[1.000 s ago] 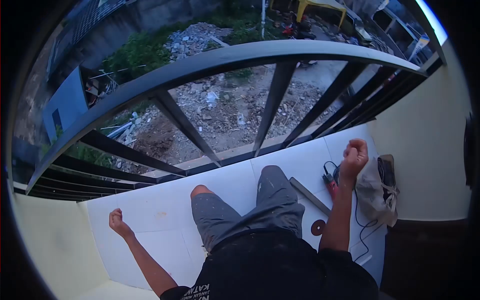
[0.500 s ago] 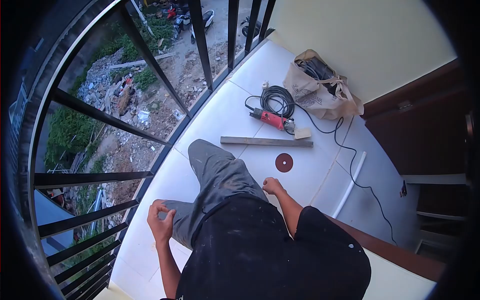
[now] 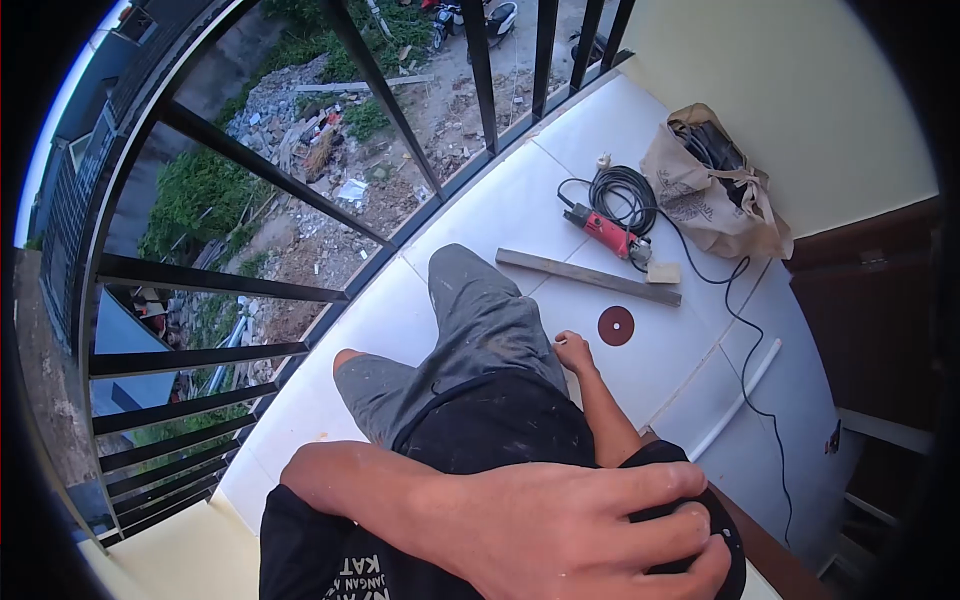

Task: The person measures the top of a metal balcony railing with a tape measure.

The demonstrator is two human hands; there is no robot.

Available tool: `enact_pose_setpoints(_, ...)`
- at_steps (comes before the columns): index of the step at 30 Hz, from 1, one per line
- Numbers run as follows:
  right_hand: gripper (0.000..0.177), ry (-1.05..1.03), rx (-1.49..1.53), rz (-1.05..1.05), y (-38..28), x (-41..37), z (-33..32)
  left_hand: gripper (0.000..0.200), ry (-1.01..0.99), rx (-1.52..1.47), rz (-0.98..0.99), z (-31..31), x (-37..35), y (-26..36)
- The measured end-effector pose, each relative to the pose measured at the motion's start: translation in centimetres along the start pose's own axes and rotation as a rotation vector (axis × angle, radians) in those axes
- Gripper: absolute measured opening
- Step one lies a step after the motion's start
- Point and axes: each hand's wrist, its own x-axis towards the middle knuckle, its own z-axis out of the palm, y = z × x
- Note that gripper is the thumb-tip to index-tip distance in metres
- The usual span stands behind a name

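My left hand (image 3: 590, 530) is large and close to the camera, reaching across my chest towards my right shoulder. Its fingers are bent but apart, with black sleeve showing between them and no object visible. By my right thigh, my right hand (image 3: 573, 352) is loosely closed, and I make out nothing in it. Nearest to it on the white tiles lies a dark red cutting disc (image 3: 616, 326) with a centre hole. Beyond the disc is a grey metal bar (image 3: 588, 277). A red angle grinder (image 3: 605, 232) lies past the bar, beside its coiled black cable (image 3: 625, 197).
A beige cloth bag (image 3: 715, 195) holding dark items leans near the wall. A pale block (image 3: 663, 273) sits by the grinder. A white pipe (image 3: 738, 397) and trailing cable lie right. Black railing bars (image 3: 270, 180) border the left, above rubble outside. A dark brown door (image 3: 870, 290) stands right.
My left hand has risen from beside my left knee and swung across my chest to the right. The view has turned, shifting the floor items rightward. My right hand stays near my thigh.
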Motion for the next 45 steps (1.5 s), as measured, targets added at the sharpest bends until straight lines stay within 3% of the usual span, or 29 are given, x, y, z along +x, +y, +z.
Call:
enact_pose_setpoints(6, 0.037, -0.042, 0.032, 0.069, 1.7, -0.3, -0.1, 0.03, -0.008, 0.227, 0.113, -0.3, -0.2, -1.6)
enact_pose_setpoints(8, 0.033, 0.054, 0.004, 0.116, 2.0, -0.4, -0.2, 0.032, -0.114, 0.196, -0.068, -1.0, -0.2, -0.7)
enact_pose_setpoints(9, 0.033, 0.055, 0.013, 0.121, 2.3, -0.5, -0.1, 0.034, -0.252, 0.146, -0.073, -2.4, 0.3, -1.0)
enact_pose_setpoints(10, 0.033, 0.078, -0.036, 0.098, 2.6, -0.5, 0.0, 0.034, -0.259, 0.141, -0.073, -3.7, 0.2, -0.7)
enact_pose_setpoints(12, 0.034, 0.106, -0.083, 0.087, 2.8, -0.8, -0.2, 0.024, -0.516, 0.133, -0.358, -5.6, -0.3, -0.1)
enact_pose_setpoints(14, 0.037, 0.163, -0.279, 0.061, 2.4, -1.5, -0.1, 0.028, -0.482, 0.112, -0.205, -6.7, -2.4, -3.6)
enact_pose_setpoints(15, 0.054, 0.038, -0.263, 0.092, 1.6, -1.8, -0.9, 0.025, -0.44, 0.288, -0.363, -7.2, -4.5, -4.0)
enact_pose_setpoints(16, 0.054, 0.04, -0.259, 0.103, 1.7, -2.1, -0.3, 0.023, -0.397, 0.464, -0.516, -7.9, -6.9, -4.2)
enact_pose_setpoints(18, 0.072, 0.183, -0.549, -0.017, 2.0, -2.7, 1.2, 0.028, -0.408, 0.567, -0.745, -9.9, -11.3, -5.1)
enact_pose_setpoints(19, 0.075, 0.086, -0.519, 0.027, 1.5, -2.8, 1.1, 0.026, -0.393, 0.628, -0.832, -10.9, -13.8, -4.9)
enact_pose_setpoints(21, 0.071, 0.147, -0.492, 0.035, 2.0, -2.1, 2.6, 0.024, -0.379, 0.693, -0.923, -12.8, -19.1, -3.5)
enact_pose_setpoints(23, 0.06, 0.225, -0.457, 0.038, 2.0, -2.2, 3.3, 0.016, -0.213, 0.751, -1.199, -14.2, -23.8, -1.3)
enact_pose_setpoints(24, 0.06, 0.215, -0.463, 0.033, 2.0, -2.1, 3.6, 0.016, -0.207, 0.757, -1.21, -14.6, -25.5, 0.1)
enact_pose_setpoints(27, 0.055, 0.303, -0.467, 0.047, 2.5, -1.0, 4.5, 0.013, -0.012, 0.917, -1.526, -15.1, -28.9, 3.5)
enact_pose_setpoints(31, 0.054, 0.297, -0.623, -0.045, 3.2, 0.1, 4.5, 0.013, 0.259, 1.012, -1.525, -15.3, -32.2, 6.3)
enact_pose_setpoints(38, 0.05, 0.164, -0.776, -0.092, 3.4, 1.9, 4.0, 0.011, 0.409, 1.006, -1.441, -12.9, -30.9, 4.7)
enact_pose_setpoints(41, 0.05, 0.069, -0.812, -0.058, 3.4, 3.1, 4.0, 0.009, 0.314, 0.93, -1.587, -12.5, -29.9, 3.2)
enact_pose_setpoints(45, 0.054, 0.034, -0.732, 0.026, 2.6, 3.8, 4.8, 0.011, 0.148, 0.898, -1.538, -11.9, -29.3, -0.6)
